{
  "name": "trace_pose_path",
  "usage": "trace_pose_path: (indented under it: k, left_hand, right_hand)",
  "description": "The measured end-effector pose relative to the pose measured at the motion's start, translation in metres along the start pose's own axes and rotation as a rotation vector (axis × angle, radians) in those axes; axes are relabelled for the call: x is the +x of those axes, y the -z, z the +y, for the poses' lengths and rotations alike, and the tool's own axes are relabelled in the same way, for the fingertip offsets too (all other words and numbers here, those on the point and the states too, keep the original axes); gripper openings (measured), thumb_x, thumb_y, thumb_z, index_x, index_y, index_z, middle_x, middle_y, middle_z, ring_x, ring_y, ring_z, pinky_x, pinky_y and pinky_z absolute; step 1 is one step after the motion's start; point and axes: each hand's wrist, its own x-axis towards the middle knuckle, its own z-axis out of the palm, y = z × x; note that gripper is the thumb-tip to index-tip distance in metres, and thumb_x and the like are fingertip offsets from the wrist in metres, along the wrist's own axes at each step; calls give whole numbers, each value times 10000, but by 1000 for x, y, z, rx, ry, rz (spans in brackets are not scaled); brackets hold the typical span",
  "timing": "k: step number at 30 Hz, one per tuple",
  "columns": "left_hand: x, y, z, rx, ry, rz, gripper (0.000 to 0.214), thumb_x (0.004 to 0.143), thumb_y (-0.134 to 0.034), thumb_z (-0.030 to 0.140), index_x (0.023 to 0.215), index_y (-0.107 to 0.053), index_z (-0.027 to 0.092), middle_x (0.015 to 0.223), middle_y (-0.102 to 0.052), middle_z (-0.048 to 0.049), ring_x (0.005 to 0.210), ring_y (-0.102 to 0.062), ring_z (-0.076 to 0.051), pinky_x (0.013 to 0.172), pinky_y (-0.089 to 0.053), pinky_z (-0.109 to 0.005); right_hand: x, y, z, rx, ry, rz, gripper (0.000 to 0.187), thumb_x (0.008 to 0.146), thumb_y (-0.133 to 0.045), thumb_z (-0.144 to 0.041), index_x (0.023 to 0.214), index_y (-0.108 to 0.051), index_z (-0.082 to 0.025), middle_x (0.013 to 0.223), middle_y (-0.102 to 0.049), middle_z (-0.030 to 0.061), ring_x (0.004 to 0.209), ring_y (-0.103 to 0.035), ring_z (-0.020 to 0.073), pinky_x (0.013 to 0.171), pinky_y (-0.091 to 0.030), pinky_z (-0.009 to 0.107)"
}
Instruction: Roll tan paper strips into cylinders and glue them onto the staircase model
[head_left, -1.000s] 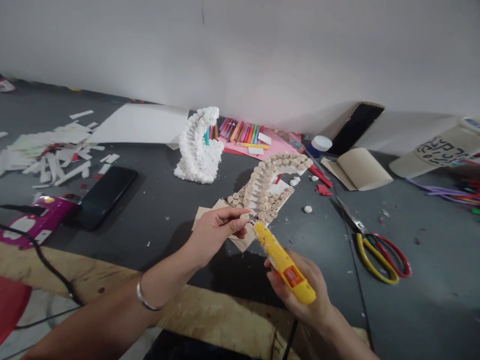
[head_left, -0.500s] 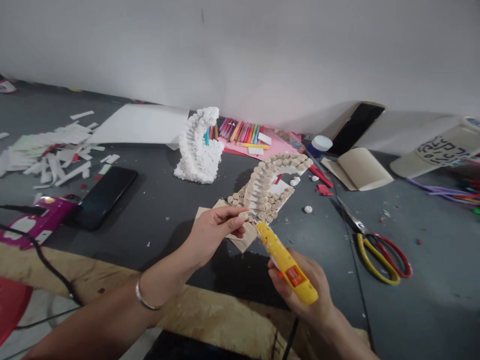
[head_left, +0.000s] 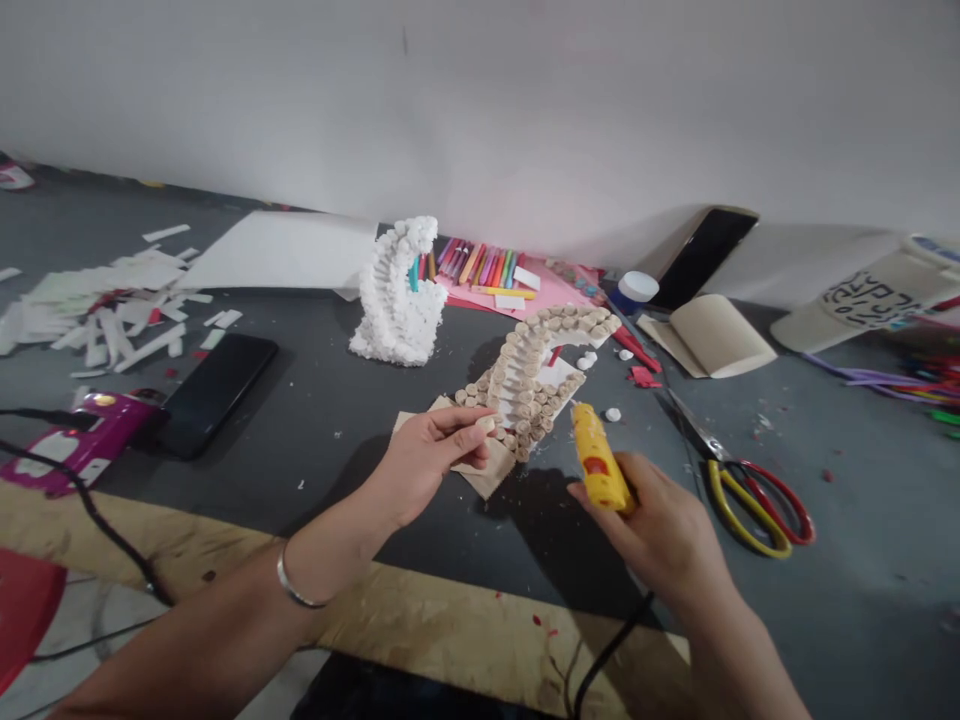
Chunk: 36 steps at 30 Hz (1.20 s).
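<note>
Between thumb and fingertips, my left hand pinches a small beige paper roll. It is held at the near left edge of a curved craft piece, which is covered in rows of similar rolls. Under that piece lies a beige paper sheet, partly hidden by the hand. My right hand is closed round a yellow glue gun, whose nozzle points up and away, just right of the craft piece and apart from it. A black cord runs down from the gun.
A white curved craft piece stands behind. Scissors, a roll of beige paper and a white bottle lie to the right. At left are a phone, a purple device and paper strips. Markers lie behind.
My right hand has drawn the glue gun away from the paper roll, to the right and farther from me. My left hand keeps its pinch on the roll, nearly in place.
</note>
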Motion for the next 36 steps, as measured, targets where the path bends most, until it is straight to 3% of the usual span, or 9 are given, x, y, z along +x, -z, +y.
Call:
trace_pose_path:
  k: [4, 7, 11, 13, 16, 20, 22, 30, 36]
  left_hand:
    - [-3, -3, 0, -19, 43, -53, 315, 688, -829, 308, 965, -774, 170, 771, -701, -26, 636, -586, -82, 637, -511, -235]
    - [-6, -4, -1, 17, 42, -110, 333, 716, -812, 307, 1016, -761, 169, 745, -695, -22, 638, -594, -89, 636, -512, -236]
    - [-10, -5, -4, 105, 5, -168, 338, 749, -784, 313, 1054, -748, 171, 699, -684, -11, 620, -595, -93, 636, -514, -242]
    - [-11, -7, -5, 147, 2, -181, 332, 748, -781, 318, 1045, -750, 173, 708, -691, -12, 618, -599, -94, 636, -516, -242]
    - [-13, -12, -4, 195, 27, -199, 326, 731, -789, 316, 1017, -755, 164, 664, -679, 0, 581, -589, -86, 626, -512, -237]
    - [-15, -17, -3, 241, 44, -230, 288, 729, -781, 274, 989, -755, 154, 658, -684, 2, 574, -596, -86, 622, -512, -233]
    - [-16, -17, -2, 252, 46, -235, 273, 730, -772, 246, 985, -753, 151, 653, -686, 4, 573, -598, -87, 626, -515, -234]
    - [-15, -17, -2, 275, 51, -241, 245, 730, -755, 223, 967, -748, 160, 650, -677, 10, 580, -602, -97, 646, -530, -256]
    - [-12, -15, -5, 301, 40, -251, 263, 737, -758, 279, 974, -747, 167, 689, -679, -3, 601, -607, -108, 656, -535, -271]
  right_hand:
    - [-15, 3, 24, -143, -65, -134, 367, 857, -584, -567, 888, -561, -202, 772, -645, 55, 655, -641, 231, 554, -450, 320]
    - [-31, 11, 37, -160, -73, -217, 433, 859, -599, -529, 1100, -572, -170, 958, -685, 114, 825, -679, 284, 660, -513, 373]
    - [-36, 31, 30, -66, 13, -172, 475, 901, -570, -416, 1314, -511, -188, 1268, -616, 142, 1127, -602, 319, 907, -490, 453]
    - [-28, 39, 12, 87, 12, -109, 346, 934, -533, -344, 1259, -568, -229, 1247, -635, 100, 1135, -599, 266, 949, -473, 414]
    - [-9, 38, -20, 383, -65, -87, 214, 958, -496, -303, 1088, -656, -246, 1057, -703, 50, 998, -644, 192, 873, -496, 326]
    - [12, 25, -41, 560, -287, -130, 209, 927, -521, -336, 949, -701, -233, 894, -718, 20, 776, -652, 154, 704, -499, 278]
    - [16, 21, -43, 593, -330, -156, 212, 916, -530, -346, 926, -705, -227, 861, -716, 14, 733, -638, 145, 662, -484, 265]
    - [16, 17, -43, 643, -270, -168, 222, 925, -534, -350, 913, -711, -218, 796, -704, 11, 650, -615, 124, 622, -474, 254]
    - [15, 17, -42, 599, -164, -131, 171, 903, -560, -287, 895, -726, -247, 885, -729, 23, 814, -668, 160, 736, -511, 289]
